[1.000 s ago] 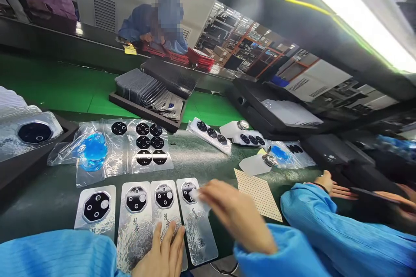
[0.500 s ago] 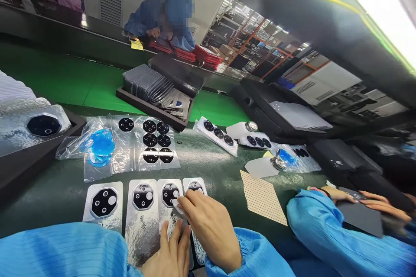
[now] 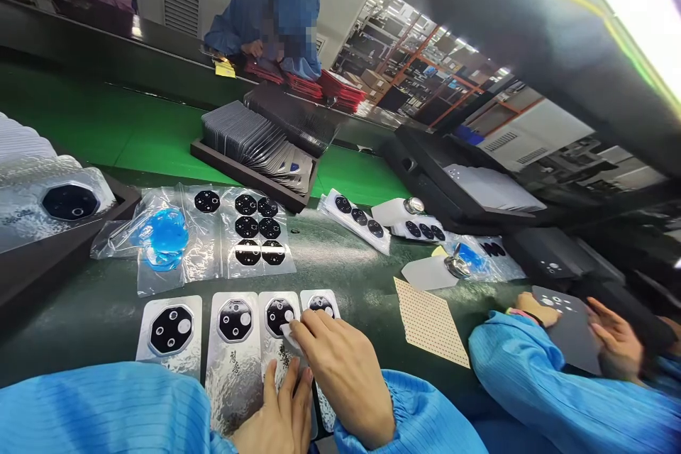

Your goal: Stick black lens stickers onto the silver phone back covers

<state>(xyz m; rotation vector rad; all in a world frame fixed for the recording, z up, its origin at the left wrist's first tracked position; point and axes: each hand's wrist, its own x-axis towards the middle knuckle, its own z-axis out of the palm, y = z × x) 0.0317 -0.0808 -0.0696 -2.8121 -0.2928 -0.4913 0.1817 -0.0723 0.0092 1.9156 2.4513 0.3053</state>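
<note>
Right hand (image 3: 348, 376) has shifted left, pinching seemingly tissue (image 3: 289, 335).

Head camera: worn on the person's head, looking forward and obliquely down over the workbench (image 3: 330, 280).
Hands: left hand (image 3: 279, 415) and right hand (image 3: 345, 376) are close to the lens, at bottom centre.
Shelves: the view reaches well past the bench to the shelves (image 3: 420, 78), upper centre-right.
Lamp: overhead lamp (image 3: 628, 7) crosses the upper right corner.
Horizon: tilted, the background sloping down rightward.
</note>
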